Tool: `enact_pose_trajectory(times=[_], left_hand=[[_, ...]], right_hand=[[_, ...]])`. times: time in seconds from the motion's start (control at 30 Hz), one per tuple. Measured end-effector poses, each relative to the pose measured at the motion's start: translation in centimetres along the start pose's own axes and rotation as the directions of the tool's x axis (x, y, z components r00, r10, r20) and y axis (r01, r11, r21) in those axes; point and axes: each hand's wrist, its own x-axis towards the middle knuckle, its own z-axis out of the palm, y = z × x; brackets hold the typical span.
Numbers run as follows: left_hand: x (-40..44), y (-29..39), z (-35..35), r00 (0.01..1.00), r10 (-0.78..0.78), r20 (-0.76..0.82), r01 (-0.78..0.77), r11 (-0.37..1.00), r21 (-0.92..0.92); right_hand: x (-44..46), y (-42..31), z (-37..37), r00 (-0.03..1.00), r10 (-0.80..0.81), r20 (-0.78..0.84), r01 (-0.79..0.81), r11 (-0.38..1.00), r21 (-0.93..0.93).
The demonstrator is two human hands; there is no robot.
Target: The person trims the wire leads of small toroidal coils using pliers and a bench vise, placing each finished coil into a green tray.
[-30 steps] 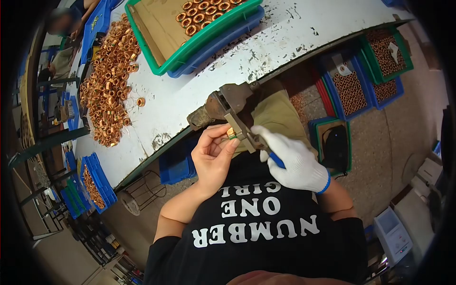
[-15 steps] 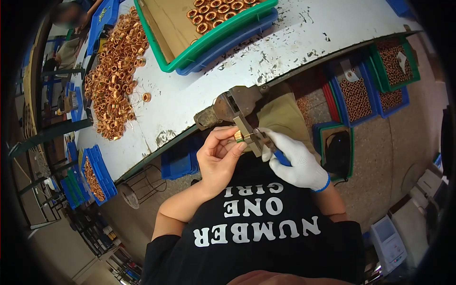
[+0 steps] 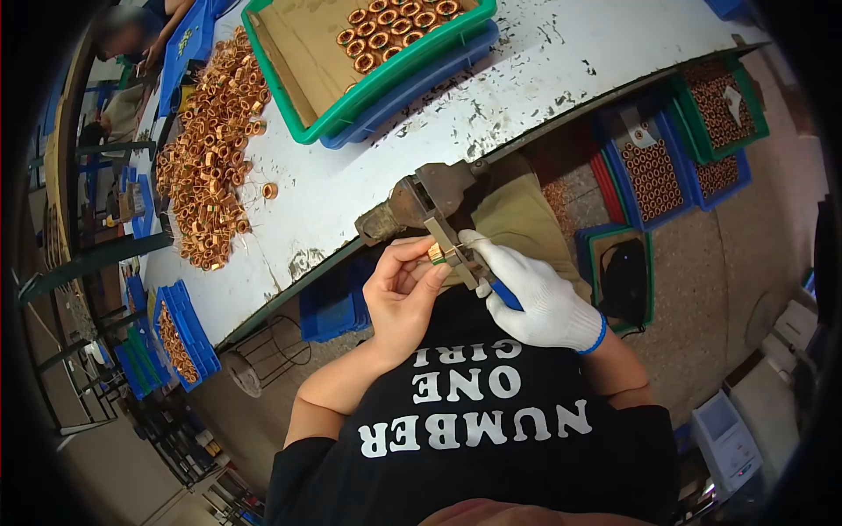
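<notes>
The left hand (image 3: pixel 399 294), bare and near the middle of the frame, has its thumb and fingertips pinched together on a small copper coil (image 3: pixel 437 253); the coil sits at the left face of a flat metal bar (image 3: pixel 451 252), though whether the two touch is hard to tell. The right hand (image 3: pixel 545 302), in a white glove, is curled closed around a blue-handled tool (image 3: pixel 506 294), just right of the bar; the tool's tip is too small to make out. Above the hands, a worn metal vise (image 3: pixel 408 203) stands at the edge of the white table (image 3: pixel 351 180); a heap of copper coils (image 3: pixel 206 167) lies at upper left, with a single coil (image 3: pixel 269 190) just beside it; at the top, a green tray (image 3: pixel 318 124) of coils rests on a blue tray (image 3: pixel 412 86).
</notes>
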Motion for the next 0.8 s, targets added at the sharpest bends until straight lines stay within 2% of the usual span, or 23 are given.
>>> enact_pose_trajectory(times=[0.17,0.2,0.27,0.33,0.53,0.67,0.73,0.77,0.8], left_hand=[[0.4,0.7,-0.9,0.994,-0.094,0.063,0.091,0.995,0.045],[0.4,0.7,-1.2,0.995,-0.083,0.057,0.081,0.996,0.035],[0.1,-0.1,-2.2,0.997,-0.039,0.06,0.047,0.989,-0.142],[-0.3,-0.5,-3.3,0.999,0.01,0.047,0.004,0.954,-0.298],[0.2,1.6,-4.2,0.998,0.055,-0.03,-0.062,0.933,-0.354],[3.1,3.1,-5.1,0.979,0.168,0.116,-0.165,0.986,-0.038],[6.9,4.2,-6.4,0.922,0.369,0.119,-0.38,0.921,0.089],[9.4,5.3,-7.2,0.927,0.367,0.084,-0.375,0.919,0.119],[12.1,6.4,-7.8,0.913,0.4,0.074,-0.406,0.883,0.236]], right_hand=[[0.0,-0.6,-0.1,0.998,0.066,-0.002,-0.066,0.997,-0.037],[-0.1,-1.0,-0.2,0.995,0.095,-0.042,-0.095,0.995,-0.005],[-0.8,-1.4,-0.4,0.992,0.115,-0.056,-0.114,0.993,0.021],[-1.2,-0.5,-0.1,0.961,0.178,-0.211,-0.148,0.977,0.151],[-1.3,0.1,0.7,0.96,0.178,-0.219,-0.149,0.979,0.143],[-1.3,0.2,1.1,0.957,0.2,-0.212,-0.176,0.976,0.124],[-1.1,0.6,0.9,0.962,0.171,-0.212,-0.151,0.983,0.107],[-1.3,0.8,0.9,0.962,0.182,-0.205,-0.161,0.98,0.115],[-1.4,0.9,1.0,0.961,0.196,-0.195,-0.174,0.977,0.125]])
